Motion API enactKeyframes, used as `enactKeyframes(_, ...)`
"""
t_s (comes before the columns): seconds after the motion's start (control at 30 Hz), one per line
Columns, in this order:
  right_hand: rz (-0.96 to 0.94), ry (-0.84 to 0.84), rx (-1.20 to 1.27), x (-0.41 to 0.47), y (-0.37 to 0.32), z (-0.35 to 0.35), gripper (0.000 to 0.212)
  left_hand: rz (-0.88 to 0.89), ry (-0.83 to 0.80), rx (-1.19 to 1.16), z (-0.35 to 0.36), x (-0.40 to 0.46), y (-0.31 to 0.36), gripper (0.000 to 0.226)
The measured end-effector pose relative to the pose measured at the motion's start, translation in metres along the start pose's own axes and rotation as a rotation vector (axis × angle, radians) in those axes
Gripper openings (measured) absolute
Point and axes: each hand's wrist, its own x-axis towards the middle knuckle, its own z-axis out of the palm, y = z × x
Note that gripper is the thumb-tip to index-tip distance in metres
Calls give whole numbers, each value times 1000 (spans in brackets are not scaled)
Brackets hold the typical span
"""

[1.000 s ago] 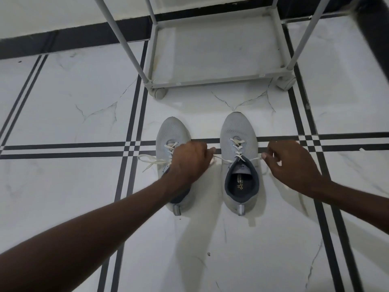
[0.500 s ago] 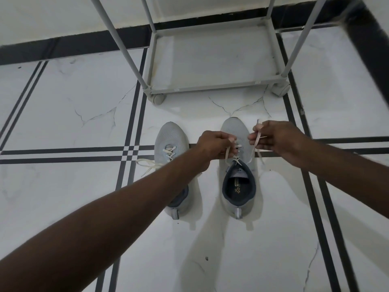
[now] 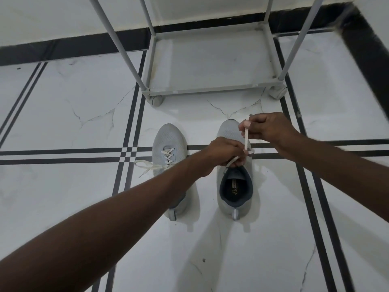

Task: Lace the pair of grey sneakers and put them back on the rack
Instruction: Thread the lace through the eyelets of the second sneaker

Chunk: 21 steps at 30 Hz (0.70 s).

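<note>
Floor: white marble-look tiled floor (image 3: 63, 114) with black inlay lines, a black skirting band along its far edge.

Rack: pale grey metal-tube shoe rack (image 3: 210, 60) on small castors, standing at the far edge of the floor against the wall; its bottom shelf carries nothing.

Left grey knit sneaker (image 3: 169, 142): flat on the floor near the middle, toe toward the rack, laced, with loose white lace ends (image 3: 145, 167) trailing out onto the tile on its left side. Its heel half is partly covered by the left forearm.

Right grey knit sneaker (image 3: 234, 199): just beside the first, parallel, toe toward the rack, dark blue lining visible in the opening.

Left hand (image 3: 225, 152): over the tongue area of the right sneaker, fingers curled together and pinching one end of the off-white flat shoelace (image 3: 246, 138) low near the eyelets.

Right hand (image 3: 267, 128): raised above the toe of the right sneaker, thumb and forefinger pressed together on the other part of that shoelace, which runs taut and near upright between the two hands.

Both sneakers lie on the floor in front of the rack, apart from it.
</note>
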Motion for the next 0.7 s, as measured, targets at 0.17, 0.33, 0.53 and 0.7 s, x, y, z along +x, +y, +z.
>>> enactKeyframes(0.17, 135, -92, -97, -5, 23, 9, 31, -23, -21, -19, -12, -3, 0, 28)
enactKeyframes(0.33, -35, -188, -453, -16, 27, 13, 35, 1, -79, -1, -33, -8, 4, 32)
enactKeyframes(0.53, -85, -479, -768, -11, 20, -4, 42, 116, -4, 206, -48, -11, 9, 27)
enactKeyframes(0.7, -193, -395, -1122, -8, 19, -1, 18, 514, 323, 914, -40, -6, 5, 7)
